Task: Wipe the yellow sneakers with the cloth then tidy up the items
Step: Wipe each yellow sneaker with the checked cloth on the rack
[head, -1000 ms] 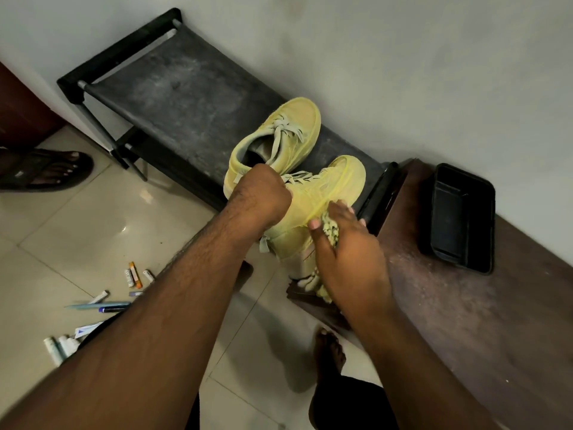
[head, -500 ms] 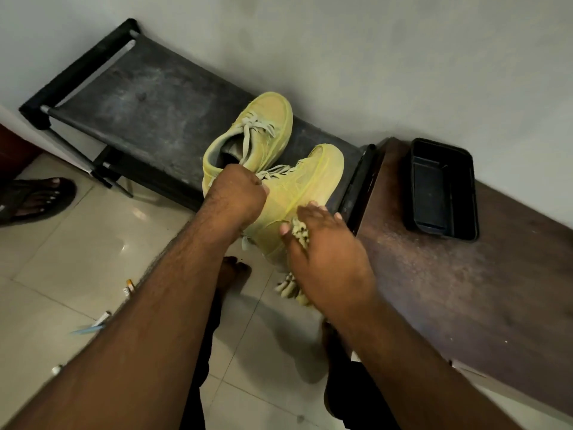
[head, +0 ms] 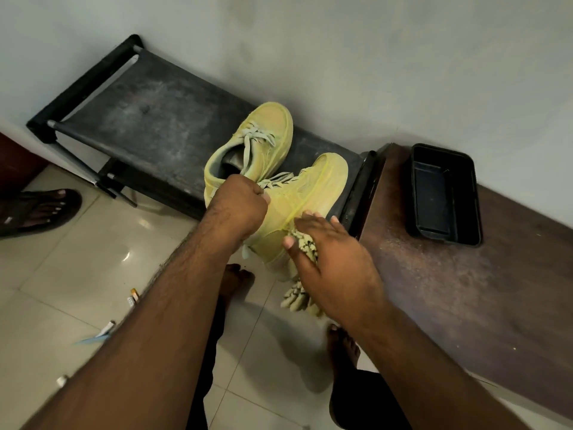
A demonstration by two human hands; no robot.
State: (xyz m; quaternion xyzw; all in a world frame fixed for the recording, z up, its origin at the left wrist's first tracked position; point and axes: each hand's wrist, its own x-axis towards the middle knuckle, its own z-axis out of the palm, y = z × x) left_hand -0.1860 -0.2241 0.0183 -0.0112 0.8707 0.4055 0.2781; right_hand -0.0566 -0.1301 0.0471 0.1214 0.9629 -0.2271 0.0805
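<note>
We grip the near sneaker (head: 305, 193) at its collar with our left hand (head: 238, 209), fingers curled tight round the rim. Our right hand (head: 328, 259) lies flat on that sneaker's side, fingers nearly straight and spread, pressing the cloth (head: 302, 268) against it; the cloth's nubby ends hang below the palm. The far sneaker (head: 260, 144), at eleven o'clock of the near one, rests on the rack (head: 148, 119). At three o'clock stands a bench (head: 465, 290) carrying a black tray (head: 443, 193). Small tubes (head: 133, 296) lie on the floor (head: 93, 259) at seven o'clock.
</note>
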